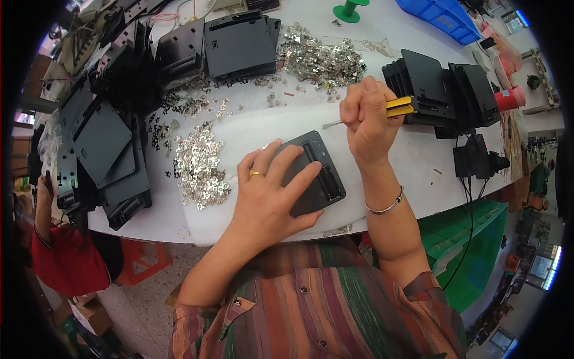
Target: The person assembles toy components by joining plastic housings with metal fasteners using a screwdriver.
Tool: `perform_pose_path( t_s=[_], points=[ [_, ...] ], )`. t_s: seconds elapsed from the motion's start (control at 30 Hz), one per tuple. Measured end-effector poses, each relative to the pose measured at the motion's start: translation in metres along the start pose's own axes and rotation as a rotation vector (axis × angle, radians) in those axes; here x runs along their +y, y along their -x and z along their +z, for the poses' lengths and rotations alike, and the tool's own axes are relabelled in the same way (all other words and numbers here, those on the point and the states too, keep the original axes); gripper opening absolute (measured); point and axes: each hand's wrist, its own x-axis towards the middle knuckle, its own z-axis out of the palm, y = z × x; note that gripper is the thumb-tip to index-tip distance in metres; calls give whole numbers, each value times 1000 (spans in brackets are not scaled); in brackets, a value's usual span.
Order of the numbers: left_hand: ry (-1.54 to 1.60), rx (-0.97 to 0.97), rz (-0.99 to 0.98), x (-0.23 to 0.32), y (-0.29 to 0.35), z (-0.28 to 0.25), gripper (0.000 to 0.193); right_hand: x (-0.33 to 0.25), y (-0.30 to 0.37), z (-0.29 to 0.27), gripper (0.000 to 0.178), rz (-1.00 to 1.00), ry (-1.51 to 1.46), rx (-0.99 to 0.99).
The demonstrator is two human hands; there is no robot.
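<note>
My left hand point(269, 191) lies with spread fingers over a black plastic housing point(332, 161), pressing it to the white tabletop. A long slot with a dark cylindrical part runs along that housing's right side; my palm and fingers hide much of the rest. In my right hand point(372, 122), raised just beyond the housing's right corner, is a screwdriver point(399, 106) with a yellow and black handle. Its thin metal shaft points left, clear of the housing. Left of my left hand sits a pile of small shiny metal clips point(202, 167).
More metal pieces point(323, 60) are heaped at the back. Stacks of black housings stand left point(104, 143), back left point(238, 45) and right point(424, 84). A black power adapter point(471, 158) with cables, green spool point(348, 11) and blue bin point(439, 18) are around. Another person's arm point(43, 206) shows far left.
</note>
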Motion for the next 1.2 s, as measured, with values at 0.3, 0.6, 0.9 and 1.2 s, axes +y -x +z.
perform_pose_path(
  t_s=[0.3, 0.6, 0.9, 1.2],
  points=[
    [30, -32, 6, -15, -7, -6, 76, 0, 7, 16, 40, -26, 72, 9],
    [301, 466, 90, -38, -6, -4, 93, 2, 5, 15, 46, -88, 177, 27],
    [1797, 310, -630, 24, 16, 13, 102, -5, -5, 4, 46, -21, 18, -1],
    [1376, -127, -806, 13, 49, -16, 69, -15, -3, -10, 40, -112, 25, -67]
  ],
)
